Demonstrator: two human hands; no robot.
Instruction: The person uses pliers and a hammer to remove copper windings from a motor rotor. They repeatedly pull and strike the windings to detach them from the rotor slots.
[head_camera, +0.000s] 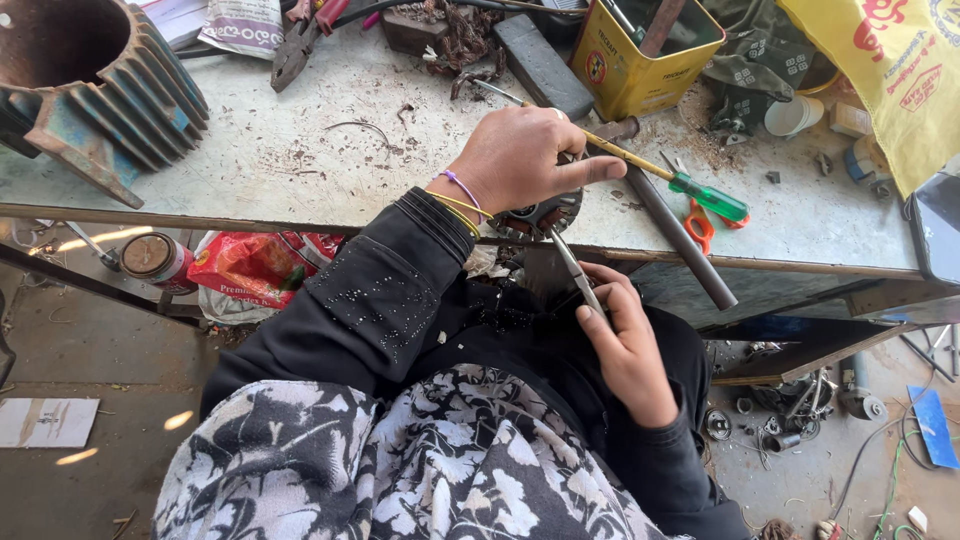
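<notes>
My left hand (525, 158) rests on a round dark metal motor part (545, 215) at the front edge of the workbench (300, 170), pressing it down with fingers curled and the index finger stretched right. My right hand (628, 345) sits below the bench edge and grips a thin metal tool (572, 268) whose tip points up into that round part. Black sleeves cover both arms. Thread bands circle the left wrist.
A green-handled screwdriver (700, 192) and a dark metal bar (675, 240) lie right of the hands. A yellow tin (640, 55), pliers (300, 40), and a finned motor casing (100, 80) stand on the bench. Loose parts litter the floor at right.
</notes>
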